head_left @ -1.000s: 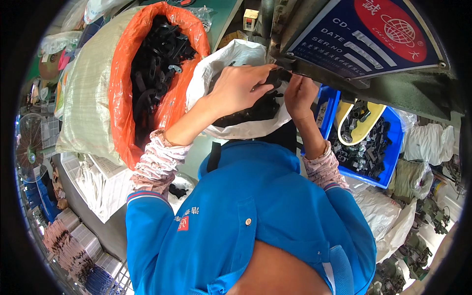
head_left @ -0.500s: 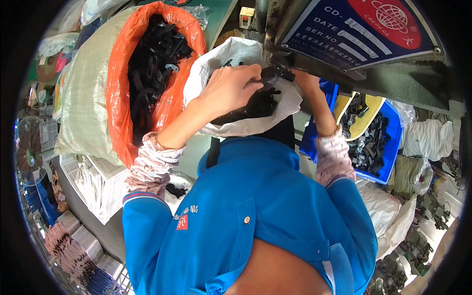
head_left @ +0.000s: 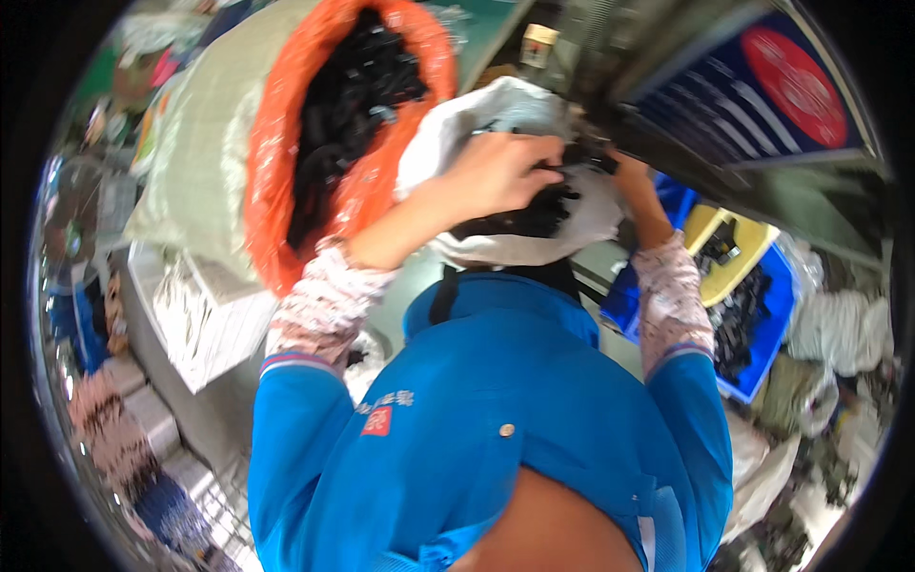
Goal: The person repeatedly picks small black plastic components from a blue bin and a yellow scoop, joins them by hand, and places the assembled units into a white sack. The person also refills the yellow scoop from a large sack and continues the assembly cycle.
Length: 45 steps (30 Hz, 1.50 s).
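Note:
Over the mouth of a white woven bag (head_left: 440, 143) my left hand (head_left: 510, 172) is closed, its fingers curled and the thumb pressed in. Black parts (head_left: 519, 219) fill the bag below it. Just beyond its fingertips a small dark part (head_left: 591, 154) shows at the machine's edge; blur hides whether the fingers grip it. My right hand (head_left: 629, 179) reaches up to the same spot from the right. Its fingers are mostly hidden by the machine and smeared.
An orange-lined sack (head_left: 267, 181) of black parts stands left of the white bag. The metal machine (head_left: 705, 181) with a blue plate overhangs at upper right. Below it is a blue bin (head_left: 777, 315) with a yellow scoop-shaped tray (head_left: 753, 253) and dark parts.
The whole scene has slid to the right in the picture and is blurred, as the head has turned. Both hands stay at the white bag and the machine's edge.

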Available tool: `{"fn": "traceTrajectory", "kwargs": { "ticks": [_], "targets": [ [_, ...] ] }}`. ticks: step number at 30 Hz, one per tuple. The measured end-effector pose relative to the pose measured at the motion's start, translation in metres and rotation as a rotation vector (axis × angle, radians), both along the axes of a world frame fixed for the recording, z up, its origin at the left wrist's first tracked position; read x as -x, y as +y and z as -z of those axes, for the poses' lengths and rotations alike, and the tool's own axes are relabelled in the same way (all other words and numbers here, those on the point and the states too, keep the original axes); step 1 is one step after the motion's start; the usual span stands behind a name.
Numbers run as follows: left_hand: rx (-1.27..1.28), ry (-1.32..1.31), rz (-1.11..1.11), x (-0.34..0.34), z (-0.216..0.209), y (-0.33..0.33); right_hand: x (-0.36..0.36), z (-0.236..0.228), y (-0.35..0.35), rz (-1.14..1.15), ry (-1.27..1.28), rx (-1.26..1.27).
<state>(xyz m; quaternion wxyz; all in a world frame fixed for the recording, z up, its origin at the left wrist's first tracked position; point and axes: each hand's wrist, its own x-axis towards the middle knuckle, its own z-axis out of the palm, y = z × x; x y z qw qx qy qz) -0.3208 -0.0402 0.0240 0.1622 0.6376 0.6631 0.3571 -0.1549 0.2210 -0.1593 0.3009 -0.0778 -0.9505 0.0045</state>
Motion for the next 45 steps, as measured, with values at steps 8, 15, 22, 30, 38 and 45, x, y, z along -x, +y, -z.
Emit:
{"fn": "traceTrajectory", "kwargs": {
  "ticks": [8, 15, 22, 30, 38, 45],
  "targets": [
    [-0.276, 0.063, -0.007, -0.012, 0.021, -0.016, 0.001, 0.026, 0.015, 0.256, -0.188, 0.050],
    [0.047, 0.247, -0.338, 0.054, 0.037, -0.096, -0.004, 0.005, 0.015, 0.453, -0.233, 0.079],
    [0.364, 0.581, -0.873, 0.190, 0.130, -0.259, 0.010, -0.120, -0.074, 0.197, 0.121, 1.604],
    [-0.304, -0.575, -0.802, 0.102, 0.040, -0.200, -0.006, -0.170, -0.108, -0.040, 0.234, 2.006],
    [-0.286, -1.271, 0.000, -0.035, 0.024, -0.116, -0.007, -0.172, -0.119, 0.034, 0.147, 1.881],
    [-0.021, -1.508, -0.030, -0.100, 0.036, -0.066, -0.070, -0.133, -0.149, 0.090, 0.264, 1.778]
  ]
}}
